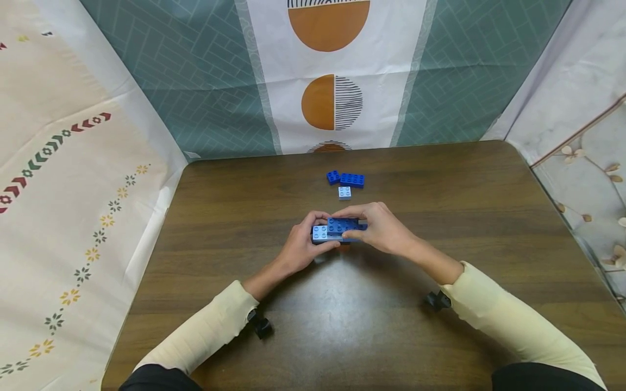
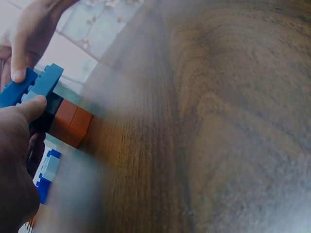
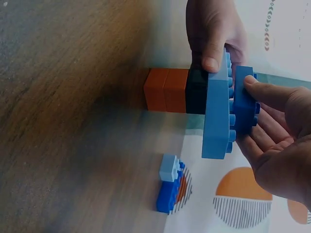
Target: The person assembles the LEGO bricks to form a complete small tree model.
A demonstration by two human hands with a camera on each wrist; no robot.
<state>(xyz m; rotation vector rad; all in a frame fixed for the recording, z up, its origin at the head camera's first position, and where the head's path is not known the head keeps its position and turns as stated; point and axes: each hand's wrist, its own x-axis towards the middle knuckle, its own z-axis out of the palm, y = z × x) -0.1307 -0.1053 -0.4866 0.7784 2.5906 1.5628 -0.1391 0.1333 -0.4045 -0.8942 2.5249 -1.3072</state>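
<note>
A stack of toy building bricks stands on the table, with two orange bricks [image 3: 165, 90] at the bottom and a dark brick [image 3: 196, 91] on them. Across the top lies a wide blue layer [image 3: 216, 121] with a light blue brick [image 1: 320, 233] at its left end. My left hand [image 1: 303, 247] grips the stack from the left, thumb on the near side. Between thumb and fingers, my right hand [image 1: 383, 228] pinches a blue brick [image 3: 244, 99], its underside right at the studs of the wide layer.
Beyond the stack lie a small blue brick [image 1: 333, 177], a longer blue brick [image 1: 352, 180] and a light blue brick [image 1: 344, 193]. The brown wooden table [image 1: 235, 206] ends at a patterned curtain [image 1: 215, 81] at the back. Pale cloths hang on both sides.
</note>
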